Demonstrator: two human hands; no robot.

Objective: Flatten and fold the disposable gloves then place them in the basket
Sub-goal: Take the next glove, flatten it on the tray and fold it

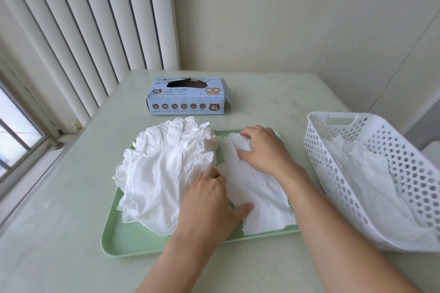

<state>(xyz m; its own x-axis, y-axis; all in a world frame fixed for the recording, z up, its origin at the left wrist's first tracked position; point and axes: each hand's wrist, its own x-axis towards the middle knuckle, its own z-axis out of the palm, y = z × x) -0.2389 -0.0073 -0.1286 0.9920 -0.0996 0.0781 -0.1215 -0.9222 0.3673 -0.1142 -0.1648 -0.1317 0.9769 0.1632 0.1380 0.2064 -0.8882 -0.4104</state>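
A heap of crumpled white disposable gloves (164, 169) lies on the left half of a pale green tray (114, 242). A single white glove (259, 197) is spread on the tray's right half. My left hand (209, 204) rests on this glove's left edge near the cuff, thumb stretched onto it. My right hand (262, 147) lies over its upper part, with curled fingertips pinching the glove's finger end. A white perforated basket (357, 178) stands to the right of the tray, with white gloves (371, 188) lying inside it.
A light blue glove box (188, 96) marked XL stands behind the tray with its top torn open. The pale table (59, 221) runs to a window and vertical blinds (78, 38) on the left and a wall behind.
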